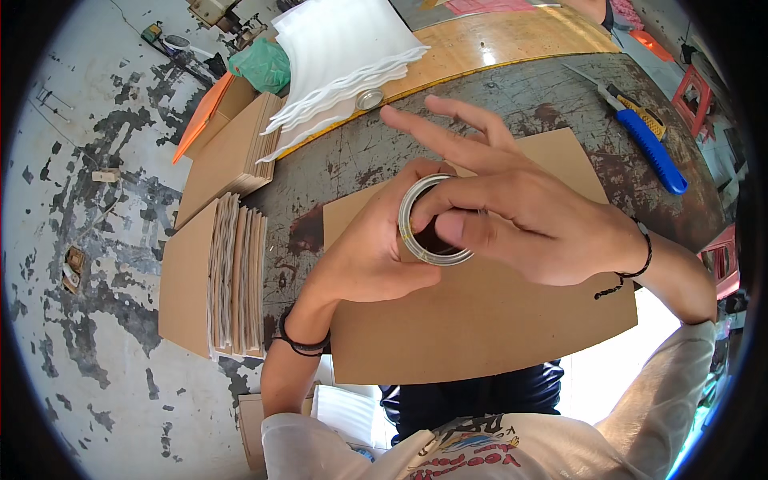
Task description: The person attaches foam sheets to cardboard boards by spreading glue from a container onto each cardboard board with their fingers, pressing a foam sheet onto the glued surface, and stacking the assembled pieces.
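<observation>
In my left hand [364,248] is a round open can [406,232] with a shiny metal rim, tilted so its mouth faces up toward me; fingers and thumb wrap its side. The thumb and bent index finger of my right hand [528,204] reach into the mouth, close together, while the other fingers stick out above. What they touch inside is hidden. Below both hands lies a large brown cardboard sheet [480,328] on the dark scratched table [304,180], its near edge over my lap. A small round metal lid [369,99] sits beyond the can.
To the left stand bundled cardboard pieces [188,280] and a taller cardboard stack [220,164]. White foam sheets [336,52] and a green plastic bag [262,66] are behind. At the far right lie a blue-handled tool [652,152] and a yellow-black cutter [638,110].
</observation>
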Available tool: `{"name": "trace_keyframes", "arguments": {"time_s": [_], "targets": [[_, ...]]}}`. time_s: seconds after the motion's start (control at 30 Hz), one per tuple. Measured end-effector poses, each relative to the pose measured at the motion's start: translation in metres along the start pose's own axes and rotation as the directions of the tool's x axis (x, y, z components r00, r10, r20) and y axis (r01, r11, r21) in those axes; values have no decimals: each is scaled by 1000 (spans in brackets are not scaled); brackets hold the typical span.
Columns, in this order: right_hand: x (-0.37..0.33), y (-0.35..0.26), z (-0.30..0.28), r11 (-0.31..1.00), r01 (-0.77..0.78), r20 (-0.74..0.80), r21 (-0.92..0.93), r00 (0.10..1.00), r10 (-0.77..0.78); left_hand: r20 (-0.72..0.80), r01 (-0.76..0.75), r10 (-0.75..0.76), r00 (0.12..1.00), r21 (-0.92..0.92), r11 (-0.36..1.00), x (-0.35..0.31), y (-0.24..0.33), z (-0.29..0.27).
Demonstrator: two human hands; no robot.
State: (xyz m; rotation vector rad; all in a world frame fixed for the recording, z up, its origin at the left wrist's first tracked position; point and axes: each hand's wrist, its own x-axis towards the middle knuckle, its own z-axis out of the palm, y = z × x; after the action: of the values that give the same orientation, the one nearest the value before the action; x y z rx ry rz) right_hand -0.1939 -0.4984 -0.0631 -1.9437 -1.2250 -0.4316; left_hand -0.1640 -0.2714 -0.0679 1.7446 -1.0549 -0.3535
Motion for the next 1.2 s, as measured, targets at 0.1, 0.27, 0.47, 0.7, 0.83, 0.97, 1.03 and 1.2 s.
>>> {"name": "trace_keyframes", "arguments": {"time_s": [0.1,0.27,0.47,0.7,0.83,0.97,1.03,1.2], "targets": [[1,1,0,1000,0,33,-3,999,0,31,-5,4,1000,42,999,-1,2,-3],[2,-1,-2,998,28,81,-49,996,-24,38,39,-40,998,17,999,-1,5,-2],[5,-6,-5,999,-25,-6,-37,1000,25,52,-9,4,999,91,996,0,6,-5],[6,-8,-11,979,-171,42,112,985,167,66,56,-58,996,25,998,-3,3,-3],[4,-7,-11,947,-236,35,217,971,235,51,93,-89,995,-71,993,-4,5,-1],[7,-13,-14,927,-272,-4,258,959,283,45,167,-161,986,-162,973,-3,6,-3],[7,-16,-16,923,-330,-65,200,935,348,38,168,-164,986,-140,976,-1,1,-4],[4,-9,-16,920,-350,-116,179,921,372,-18,178,-186,982,-216,960,-2,2,-3]]}}
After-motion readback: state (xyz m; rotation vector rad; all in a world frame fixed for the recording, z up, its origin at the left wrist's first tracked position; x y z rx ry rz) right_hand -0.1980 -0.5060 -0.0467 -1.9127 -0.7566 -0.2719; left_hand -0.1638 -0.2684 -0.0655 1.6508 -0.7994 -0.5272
